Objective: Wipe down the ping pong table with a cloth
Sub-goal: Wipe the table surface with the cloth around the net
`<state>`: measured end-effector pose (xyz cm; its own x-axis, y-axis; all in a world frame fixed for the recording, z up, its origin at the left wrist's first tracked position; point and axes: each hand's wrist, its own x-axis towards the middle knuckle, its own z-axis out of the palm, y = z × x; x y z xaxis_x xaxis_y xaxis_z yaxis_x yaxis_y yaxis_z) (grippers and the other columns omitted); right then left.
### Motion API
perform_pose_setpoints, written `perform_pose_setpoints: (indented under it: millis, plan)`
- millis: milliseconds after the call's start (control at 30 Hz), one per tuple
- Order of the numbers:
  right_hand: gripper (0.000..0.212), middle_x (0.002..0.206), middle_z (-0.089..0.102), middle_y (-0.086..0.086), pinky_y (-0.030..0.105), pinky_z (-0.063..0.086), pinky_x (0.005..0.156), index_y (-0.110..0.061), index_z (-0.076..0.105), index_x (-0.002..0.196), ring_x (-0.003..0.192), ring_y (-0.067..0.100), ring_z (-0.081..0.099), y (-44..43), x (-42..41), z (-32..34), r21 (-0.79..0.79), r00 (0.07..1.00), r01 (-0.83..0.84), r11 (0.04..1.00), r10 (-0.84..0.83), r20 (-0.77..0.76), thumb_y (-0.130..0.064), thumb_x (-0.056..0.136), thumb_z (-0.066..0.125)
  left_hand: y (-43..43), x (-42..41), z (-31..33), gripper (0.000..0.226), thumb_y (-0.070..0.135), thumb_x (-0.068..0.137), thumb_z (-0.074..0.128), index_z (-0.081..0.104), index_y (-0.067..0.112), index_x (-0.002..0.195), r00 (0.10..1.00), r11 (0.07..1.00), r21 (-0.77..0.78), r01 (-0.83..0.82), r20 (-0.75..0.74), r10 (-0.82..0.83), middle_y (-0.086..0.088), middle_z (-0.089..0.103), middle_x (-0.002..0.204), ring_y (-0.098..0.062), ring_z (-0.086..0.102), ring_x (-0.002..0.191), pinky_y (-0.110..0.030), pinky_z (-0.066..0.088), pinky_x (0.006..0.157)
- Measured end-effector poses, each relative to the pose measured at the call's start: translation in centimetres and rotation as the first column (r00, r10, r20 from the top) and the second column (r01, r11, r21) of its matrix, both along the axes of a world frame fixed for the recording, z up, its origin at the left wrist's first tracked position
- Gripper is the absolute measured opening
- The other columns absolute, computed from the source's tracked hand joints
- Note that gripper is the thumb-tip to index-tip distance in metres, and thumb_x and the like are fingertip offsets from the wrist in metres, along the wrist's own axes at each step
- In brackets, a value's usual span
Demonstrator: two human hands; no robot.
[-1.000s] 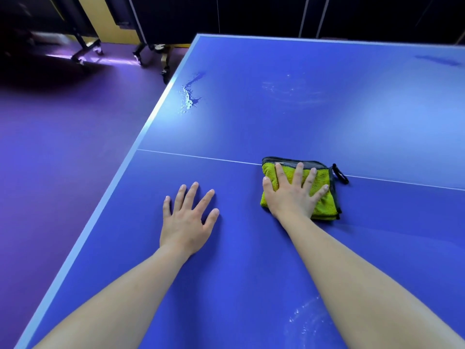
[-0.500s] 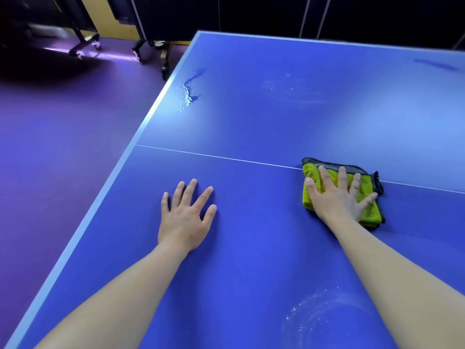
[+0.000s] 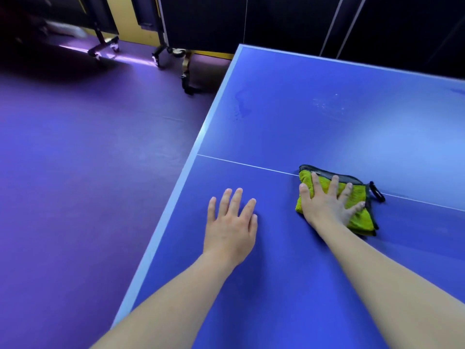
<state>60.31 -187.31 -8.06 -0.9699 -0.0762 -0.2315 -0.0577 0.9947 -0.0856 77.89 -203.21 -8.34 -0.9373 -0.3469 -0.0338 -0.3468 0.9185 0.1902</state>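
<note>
Cloth point(image 3: 361, 219): swept back left along the white centre line point(image 3: 239, 163), now at 2 o'clock of left hand point(image 3: 230, 227). Probably mid-stroke, with far smears point(image 3: 327, 104) unwiped. Pressed flat onto ping pong table point(image 3: 276, 285) by right hand point(image 3: 324, 205), fingers spread wide. Left hand flat on table, holding nothing.

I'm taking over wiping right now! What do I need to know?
Left hand: flat on the ping pong table, near its left edge.
Right hand: straight fingers press the folded yellow-green cloth down at the white line.
Done: hard to tell; faint streaks show on the far half.
Left: a wet smear by the far left edge, probably more of the far half too.
</note>
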Motion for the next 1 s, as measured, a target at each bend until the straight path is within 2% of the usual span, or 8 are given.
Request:
perform_pose_setpoints:
  millis: [100, 200, 333, 400, 467, 600, 833, 1000]
  plan:
    - [0.067, 0.168, -0.010, 0.001, 0.074, -0.009, 0.111, -0.053, 0.000, 0.154, 0.151, 0.037, -0.018, -5.5, 1.6, -0.2, -0.016, 0.998, -0.055, 0.998, 0.055, -0.008, -0.076, 0.092, 0.002, -5.7, 2.5, -1.0, 0.072, 0.047, 0.094, -0.007, 0.024, 0.033, 0.158, 0.994, 0.993, -0.078, -0.091, 0.046, 0.095, 0.001, 0.013, 0.168, -0.025, 0.001, 0.156, -0.053, 0.000, 0.123]
    - [0.066, 0.168, -0.010, 0.003, 0.074, -0.011, 0.110, -0.053, 0.001, 0.154, 0.151, 0.038, -0.019, -11.0, 3.3, -0.3, -0.035, 0.992, -0.121, 0.992, 0.121, -0.024, -0.075, 0.092, 0.003, -9.1, 5.0, -1.4, 0.066, 0.045, 0.099, 0.007, 0.039, 0.026, 0.154, 0.980, 0.982, -0.066, -0.179, 0.071, 0.183, -0.002, 0.029, 0.163, -0.028, 0.018, 0.153, -0.058, 0.016, 0.121]
    - [0.065, 0.168, -0.010, 0.004, 0.075, -0.012, 0.108, -0.053, 0.002, 0.154, 0.150, 0.039, -0.019, -17.7, 5.3, -0.3, -0.069, 0.980, -0.196, 0.978, 0.194, -0.032, -0.074, 0.092, 0.005, -10.4, 7.0, -1.8, 0.077, 0.051, 0.089, -0.015, -0.003, 0.027, 0.161, 0.967, 0.974, 0.010, -0.225, 0.125, 0.222, 0.007, -0.011, 0.168, -0.023, -0.011, 0.155, -0.053, 0.004, 0.124]
    - [0.065, 0.168, -0.010, 0.004, 0.075, -0.013, 0.108, -0.052, 0.003, 0.154, 0.150, 0.039, -0.020, -20.6, 6.2, -0.4, -0.084, 0.970, -0.240, 0.967, 0.237, -0.043, -0.073, 0.093, 0.007, -10.3, 7.4, -1.8, 0.077, 0.050, 0.085, -0.020, -0.014, 0.026, 0.159, 0.968, 0.971, 0.034, -0.237, 0.092, 0.233, 0.009, -0.021, 0.166, -0.020, -0.016, 0.154, -0.050, 0.004, 0.124]
    - [0.065, 0.168, -0.009, 0.004, 0.075, -0.013, 0.108, -0.052, 0.004, 0.155, 0.150, 0.040, -0.020, -23.3, 7.1, -0.5, -0.093, 0.957, -0.290, 0.953, 0.285, -0.059, -0.072, 0.093, 0.007, -10.3, 7.5, -2.2, 0.076, 0.046, 0.089, -0.015, -0.009, 0.022, 0.160, 0.963, 0.962, 0.052, -0.268, 0.045, 0.266, 0.007, -0.015, 0.168, -0.018, -0.010, 0.155, -0.048, 0.011, 0.125]
    - [0.065, 0.168, -0.009, 0.005, 0.074, -0.014, 0.108, -0.052, 0.005, 0.155, 0.150, 0.040, -0.020, -25.8, 7.9, -0.7, -0.092, 0.943, -0.332, 0.939, 0.328, -0.061, -0.073, 0.093, 0.005, -10.6, 7.6, -2.8, 0.066, 0.034, 0.098, 0.018, 0.024, 0.008, 0.158, 0.924, 0.928, 0.062, -0.367, -0.093, 0.371, -0.007, 0.019, 0.167, -0.024, 0.022, 0.153, -0.050, 0.030, 0.118]
    - [0.064, 0.168, -0.008, 0.003, 0.071, -0.014, 0.110, -0.053, 0.005, 0.154, 0.151, 0.038, -0.019, -24.4, 9.9, -0.5, -0.100, 0.914, -0.406, 0.908, 0.401, -0.069, -0.073, 0.094, 0.005, -10.6, 7.6, -2.5, 0.068, 0.039, 0.098, 0.011, 0.018, 0.011, 0.160, 0.903, 0.909, 0.106, -0.404, -0.115, 0.414, -0.004, 0.010, 0.169, -0.021, 0.010, 0.155, -0.052, 0.018, 0.123]
    - [0.062, 0.169, -0.007, 0.001, 0.068, -0.014, 0.112, -0.052, 0.007, 0.155, 0.151, 0.036, -0.019, -22.1, 13.3, -0.7, -0.121, 0.881, -0.472, 0.873, 0.465, -0.085, -0.071, 0.095, 0.008, -11.1, 8.1, -1.7, 0.073, 0.050, 0.095, 0.005, 0.018, 0.019, 0.159, 0.771, 0.787, 0.375, -0.490, -0.235, 0.592, 0.003, 0.010, 0.168, -0.013, 0.004, 0.154, -0.046, 0.004, 0.125]
